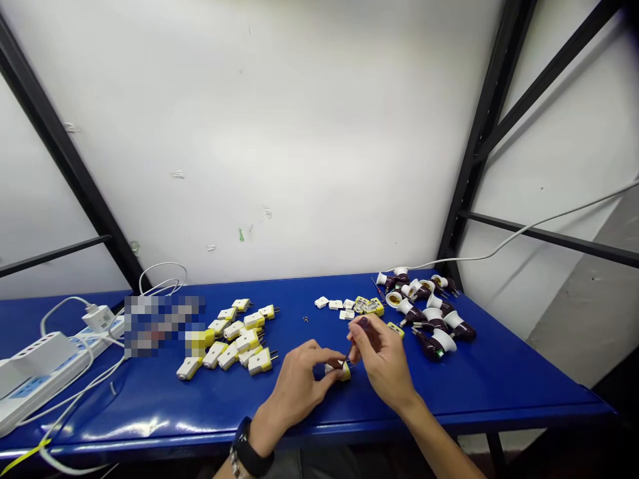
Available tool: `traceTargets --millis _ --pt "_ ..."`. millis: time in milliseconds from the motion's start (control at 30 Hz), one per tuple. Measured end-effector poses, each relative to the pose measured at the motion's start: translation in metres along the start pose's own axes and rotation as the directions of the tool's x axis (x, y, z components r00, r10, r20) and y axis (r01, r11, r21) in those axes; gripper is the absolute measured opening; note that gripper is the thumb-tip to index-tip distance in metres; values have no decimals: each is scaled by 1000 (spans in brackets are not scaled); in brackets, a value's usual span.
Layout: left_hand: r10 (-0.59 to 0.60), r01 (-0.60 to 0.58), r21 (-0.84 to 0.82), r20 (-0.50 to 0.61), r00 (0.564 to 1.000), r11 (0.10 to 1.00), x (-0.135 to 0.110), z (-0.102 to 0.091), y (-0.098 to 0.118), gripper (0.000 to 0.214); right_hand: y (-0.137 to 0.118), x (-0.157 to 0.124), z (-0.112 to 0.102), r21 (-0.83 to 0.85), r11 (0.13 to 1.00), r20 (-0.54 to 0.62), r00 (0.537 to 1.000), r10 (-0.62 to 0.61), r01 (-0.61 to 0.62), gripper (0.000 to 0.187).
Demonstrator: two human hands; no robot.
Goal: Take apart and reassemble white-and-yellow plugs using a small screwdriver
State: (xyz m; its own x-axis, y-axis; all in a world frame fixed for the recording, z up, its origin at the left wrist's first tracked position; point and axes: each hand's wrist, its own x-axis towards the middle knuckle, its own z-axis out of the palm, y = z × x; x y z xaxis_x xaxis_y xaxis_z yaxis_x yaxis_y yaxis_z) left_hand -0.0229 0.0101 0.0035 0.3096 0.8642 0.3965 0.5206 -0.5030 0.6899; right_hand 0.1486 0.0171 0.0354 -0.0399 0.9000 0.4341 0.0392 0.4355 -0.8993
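Closest thing: a person's forearms [439,439], stretched over a big blue worktop [509,379]. White power strip [34,386] on the left, cords all over. Now the hands: left hand [302,382] is pinching a little white-and-yellow plug [345,374] over near the front edge, and right hand [387,362] has its fingers wrapped on a dark-handled screwdriver [364,320] pointing down at it. Messy heap of maroon-and-white bulb holders [432,315] off right, bunch of similar plugs [247,340] to the left. Farther back, loose white pieces [335,305], plus some tiny dark bits [306,319], too small to make out.
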Motion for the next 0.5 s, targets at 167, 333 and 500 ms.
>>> traceTargets --millis 167,333,500 --pt "9 -8 137 -7 1000 990 6 5 -14 24 10 6 4 -98 994 87 996 -38 47 25" --pt "-9 4 166 26 1000 986 5 4 -18 17 15 9 5 -178 980 141 988 -66 91 20" --pt "-15 7 179 41 999 984 3 -2 -14 20 13 15 9 -261 954 245 966 -83 148 20"
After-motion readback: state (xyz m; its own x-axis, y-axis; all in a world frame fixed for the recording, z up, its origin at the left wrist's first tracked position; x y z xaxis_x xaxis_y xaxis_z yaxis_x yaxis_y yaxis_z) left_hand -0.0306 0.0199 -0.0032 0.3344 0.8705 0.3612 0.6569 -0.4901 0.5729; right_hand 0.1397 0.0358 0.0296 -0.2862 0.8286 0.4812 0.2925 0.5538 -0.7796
